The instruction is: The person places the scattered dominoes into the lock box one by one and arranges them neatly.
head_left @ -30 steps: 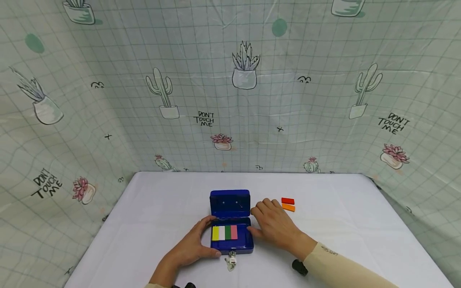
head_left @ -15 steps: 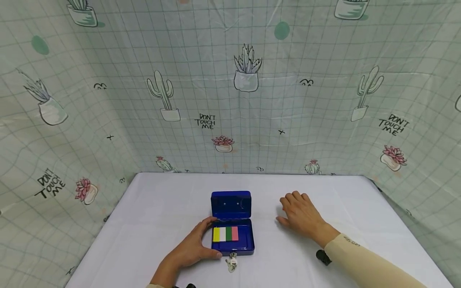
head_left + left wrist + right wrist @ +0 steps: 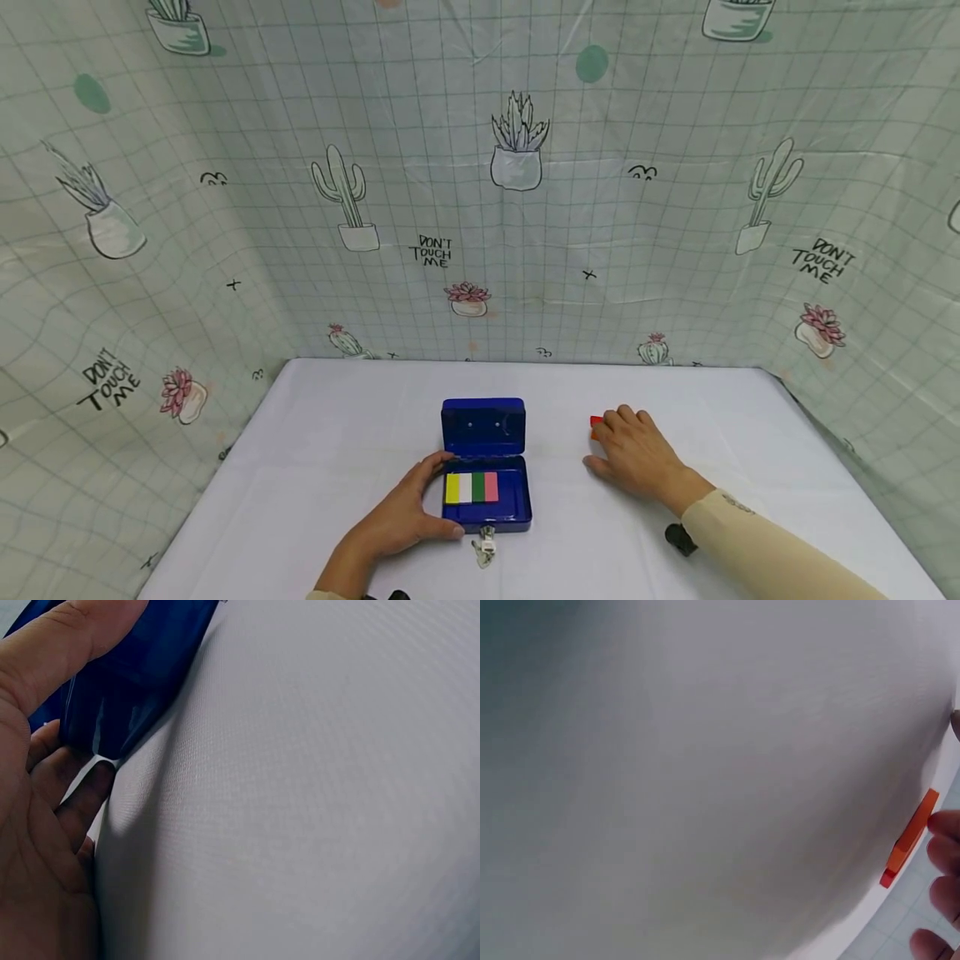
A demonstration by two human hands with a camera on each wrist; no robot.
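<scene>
Okay, orange block (image 3: 911, 832) and red block (image 3: 596, 421) together on table (image 3: 337, 417), right of box (image 3: 516, 510), partly under right hand (image 3: 636, 452). One fingertip at orange block, thumb well apart; right grip loose, fingers slightly bent, nothing pinched. Left hand (image 3: 401, 518) grips box's left side, thumb near, fingers far. Inside box, left part: yellow (image 3: 452, 488), white (image 3: 466, 487), green (image 3: 478, 487), pink (image 3: 491, 487) blocks in a row. Lid (image 3: 483, 427) up, far side; keys (image 3: 485, 550) near side.

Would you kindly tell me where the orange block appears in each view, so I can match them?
Head: orange block right of centre, mostly hidden by the right hand.
Left wrist: not in it.
Right wrist: lower right, at the fingertips.
Shared landmark: white tabletop, in all three.
</scene>
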